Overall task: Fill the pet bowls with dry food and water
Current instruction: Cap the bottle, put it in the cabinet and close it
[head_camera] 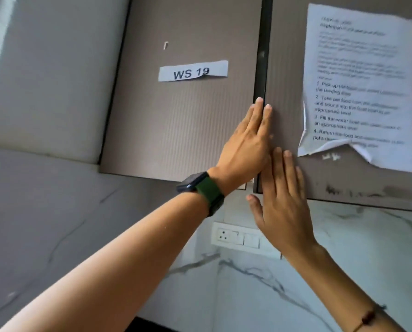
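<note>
No pet bowls, food or water show in this view. Two brown wall cupboard doors fill the upper part: the left door (188, 121) and the right door (286, 75), both shut, with a dark gap (262, 56) between them. My left hand (245, 142), with a green-strapped watch on the wrist, lies flat across the gap, fingers straight. My right hand (281, 200) presses flat on the lower corner of the right door, thumb below the door's bottom edge. Neither hand holds anything.
A paper label reading "WS 19" (193, 71) is stuck on the left door. A torn printed instruction sheet (360, 87) hangs on the right door. Below the cupboards are a white marble-look wall (344, 248) and a white socket plate (236, 237).
</note>
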{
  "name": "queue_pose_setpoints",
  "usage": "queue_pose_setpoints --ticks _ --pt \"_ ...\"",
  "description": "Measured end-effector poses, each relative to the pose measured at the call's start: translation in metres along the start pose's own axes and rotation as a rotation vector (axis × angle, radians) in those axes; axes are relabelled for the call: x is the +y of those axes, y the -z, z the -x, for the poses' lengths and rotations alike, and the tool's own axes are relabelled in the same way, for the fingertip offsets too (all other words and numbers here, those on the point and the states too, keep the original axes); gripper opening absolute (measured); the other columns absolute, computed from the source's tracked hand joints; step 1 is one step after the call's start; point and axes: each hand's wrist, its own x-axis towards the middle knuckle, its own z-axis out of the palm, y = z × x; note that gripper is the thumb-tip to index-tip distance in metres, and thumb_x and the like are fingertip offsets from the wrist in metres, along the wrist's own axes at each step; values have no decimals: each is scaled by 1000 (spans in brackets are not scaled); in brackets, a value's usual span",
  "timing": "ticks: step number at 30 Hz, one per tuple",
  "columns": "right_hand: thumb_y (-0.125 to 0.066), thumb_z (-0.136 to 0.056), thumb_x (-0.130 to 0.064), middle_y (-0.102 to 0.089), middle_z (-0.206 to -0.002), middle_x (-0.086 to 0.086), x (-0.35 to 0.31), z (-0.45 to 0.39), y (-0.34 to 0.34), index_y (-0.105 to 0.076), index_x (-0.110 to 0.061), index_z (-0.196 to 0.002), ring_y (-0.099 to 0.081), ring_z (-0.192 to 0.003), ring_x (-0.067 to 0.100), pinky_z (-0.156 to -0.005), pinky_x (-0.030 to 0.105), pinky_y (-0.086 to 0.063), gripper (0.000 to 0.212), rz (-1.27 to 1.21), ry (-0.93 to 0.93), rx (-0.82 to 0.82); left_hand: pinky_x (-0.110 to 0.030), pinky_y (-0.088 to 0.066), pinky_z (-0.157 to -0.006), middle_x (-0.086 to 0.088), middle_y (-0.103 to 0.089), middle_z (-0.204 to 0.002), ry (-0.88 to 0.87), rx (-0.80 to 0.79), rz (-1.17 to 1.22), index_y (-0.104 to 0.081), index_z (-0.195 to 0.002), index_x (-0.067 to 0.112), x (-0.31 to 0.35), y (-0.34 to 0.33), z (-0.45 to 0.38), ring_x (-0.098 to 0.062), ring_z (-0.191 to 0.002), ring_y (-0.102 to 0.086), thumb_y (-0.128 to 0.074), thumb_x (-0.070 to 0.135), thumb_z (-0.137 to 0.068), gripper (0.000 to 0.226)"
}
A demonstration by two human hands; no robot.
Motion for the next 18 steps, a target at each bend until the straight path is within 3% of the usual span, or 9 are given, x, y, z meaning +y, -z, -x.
queue_pose_setpoints --ticks 5,12,18 --pt "-73 -73 -35 -32 -149 24 13 -4 -34 -27 1 -144 -29 -139 37 -112 45 -22 92 8 67 -164 -32 4 -118 -14 9 -159 126 -168 -127 6 -150 6 -22 -33 -10 -23 -148 7 -23 20 -103 57" --pt "-79 -68 -36 -35 -148 22 27 -9 -72 -32 4 -142 -33 -137 37 -109 46 -22 97 36 88 -299 -44 3 -119 -20 13 -157 265 -303 -212 11 -150 19 -36 -69 -18 -34 -146 11 -27 30 -102 62" --pt "-77 -68 -38 -35 -149 19 31 -6 -87 -32 2 -142 -33 -139 33 -111 44 -22 96 72 96 -310 -48 7 -117 -20 22 -155 292 -266 -302 14 -149 24 -44 -90 -19 -34 -144 18 -26 32 -102 62"
